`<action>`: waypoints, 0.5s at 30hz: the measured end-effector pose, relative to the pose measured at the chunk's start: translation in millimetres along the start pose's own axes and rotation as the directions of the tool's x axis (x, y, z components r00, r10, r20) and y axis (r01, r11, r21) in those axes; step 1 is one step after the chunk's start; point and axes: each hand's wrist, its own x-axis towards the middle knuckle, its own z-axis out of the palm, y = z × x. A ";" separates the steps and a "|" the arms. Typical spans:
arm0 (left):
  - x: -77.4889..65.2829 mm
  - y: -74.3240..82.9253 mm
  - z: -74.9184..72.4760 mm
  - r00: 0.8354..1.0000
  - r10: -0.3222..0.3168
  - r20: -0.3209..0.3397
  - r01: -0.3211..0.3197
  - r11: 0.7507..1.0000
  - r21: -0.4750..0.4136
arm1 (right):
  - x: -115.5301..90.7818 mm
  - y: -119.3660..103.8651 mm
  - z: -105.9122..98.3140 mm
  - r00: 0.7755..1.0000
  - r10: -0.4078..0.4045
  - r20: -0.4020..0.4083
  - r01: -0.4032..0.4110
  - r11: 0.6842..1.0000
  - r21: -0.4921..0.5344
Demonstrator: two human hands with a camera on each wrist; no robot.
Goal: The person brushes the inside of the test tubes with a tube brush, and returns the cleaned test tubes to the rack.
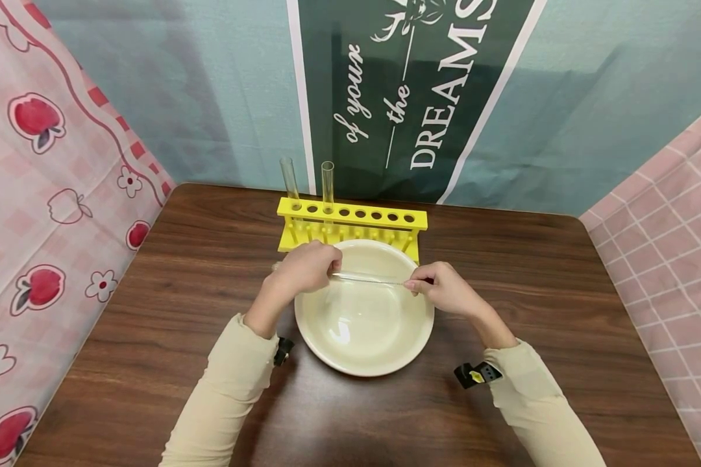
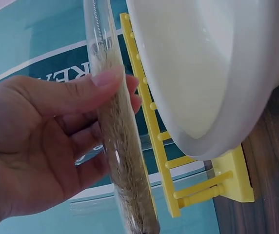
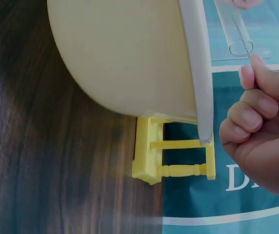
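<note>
My left hand [image 1: 309, 267] grips a clear glass test tube [image 2: 91, 22] above the far part of a cream basin [image 1: 365, 360]. Inside the tube sits a bristled test tube brush [image 2: 125, 165], its bristles filling the part by the palm. From the tube's open mouth [image 3: 241, 48], the brush's thin twisted wire runs toward my right hand [image 1: 444, 288]. The right thumb and forefinger pinch the wire's end just outside the mouth; the other fingers are curled. In the head view the tube lies nearly level, and the left hand hides much of it.
Behind the basin stands a yellow test tube rack [image 1: 350, 214], partly hidden by it. Two glass tubes, one leftmost [image 1: 289, 178] and another [image 1: 328, 181] to its right, stand in the rack. The wooden table [image 1: 537, 311] meets a printed cloth backdrop [image 1: 228, 97].
</note>
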 end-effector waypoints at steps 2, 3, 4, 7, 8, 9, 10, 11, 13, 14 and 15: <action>-0.6 1.0 0.3 1.000 -0.017 -0.017 0.017 1.000 -0.002 | -0.1 0.5 -1.3 0.999 0.029 0.020 -0.030 0.999 0.043; -0.9 1.3 0.6 0.999 -0.021 -0.026 0.021 1.000 -0.002 | -0.1 0.5 -2.2 0.998 0.046 0.030 -0.048 0.997 0.066; -1.3 1.6 0.9 0.999 -0.022 -0.035 0.022 1.000 -0.002 | -0.2 0.8 -3.2 0.997 0.061 0.042 -0.064 0.994 0.084; -1.9 1.4 3.2 0.998 -0.020 -0.063 0.020 1.000 0.004 | -0.7 1.9 -6.4 0.992 0.100 0.079 -0.110 0.985 0.131; -2.0 1.2 4.1 0.997 -0.018 -0.071 0.019 1.000 0.006 | -0.7 2.5 -7.4 0.989 0.110 0.095 -0.124 0.981 0.149; -2.3 1.3 4.7 0.997 -0.018 -0.078 0.019 1.000 0.007 | -0.9 3.0 -8.3 0.987 0.121 0.109 -0.138 0.976 0.169; -2.4 1.2 5.2 0.996 -0.014 -0.086 0.015 1.000 0.008 | -1.1 3.7 -9.2 0.985 0.127 0.120 -0.147 0.972 0.182; -2.6 1.2 5.6 0.996 -0.009 -0.092 0.010 1.000 0.006 | -1.5 4.2 -10.0 0.983 0.131 0.128 -0.155 0.968 0.197; -2.9 1.5 5.6 0.995 0.005 -0.099 -0.005 1.000 0.001 | -2.4 5.4 -11.4 0.982 0.136 0.134 -0.164 0.961 0.221; -3.1 1.6 5.3 0.995 0.010 -0.098 -0.010 1.000 -0.003 | -2.9 5.6 -12.0 0.982 0.136 0.132 -0.164 0.961 0.225; -3.3 1.8 4.9 0.995 0.015 -0.098 -0.015 1.000 -0.006 | -3.4 5.8 -12.4 0.983 0.130 0.130 -0.157 0.963 0.219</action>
